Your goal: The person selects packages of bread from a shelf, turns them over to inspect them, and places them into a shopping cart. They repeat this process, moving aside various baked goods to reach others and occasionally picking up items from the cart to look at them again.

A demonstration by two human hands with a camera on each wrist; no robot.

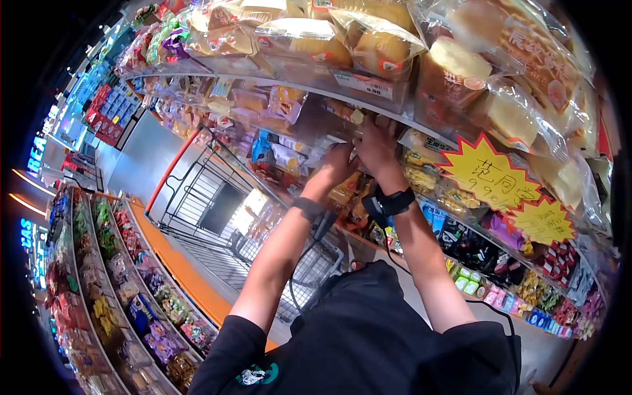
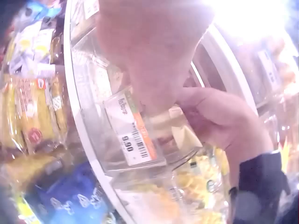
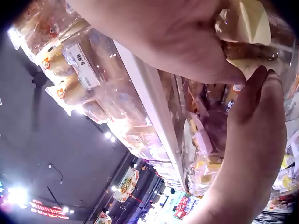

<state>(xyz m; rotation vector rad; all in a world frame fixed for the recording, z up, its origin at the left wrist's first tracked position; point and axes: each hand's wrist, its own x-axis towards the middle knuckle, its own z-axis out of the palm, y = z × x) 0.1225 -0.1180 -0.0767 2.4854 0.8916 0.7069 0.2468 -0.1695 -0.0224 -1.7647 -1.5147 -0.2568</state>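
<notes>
Both hands reach into a shelf compartment under the top ledge. My left hand [image 1: 339,163] has thumb and fingertips drawn together at the edge of a pale yellow wrapped food pack [image 3: 252,23]. In the right wrist view, the left hand [image 3: 257,112] comes up from below, its fingertips against a pale edge. My right hand [image 1: 378,141] curls at the same pack from the other side; its fingertips are hidden. In the left wrist view, the right hand [image 2: 224,116] sits beside the pale pack [image 2: 184,133], behind a clear shelf front with a price tag [image 2: 131,133].
Large bagged breads [image 1: 309,43] crowd the ledge above the hands. Yellow star-shaped signs [image 1: 490,171] stick out at right. A shopping cart [image 1: 197,178] with packs inside stands at left, beside another snack shelf [image 1: 125,289]. Packaged snacks fill the lower shelves.
</notes>
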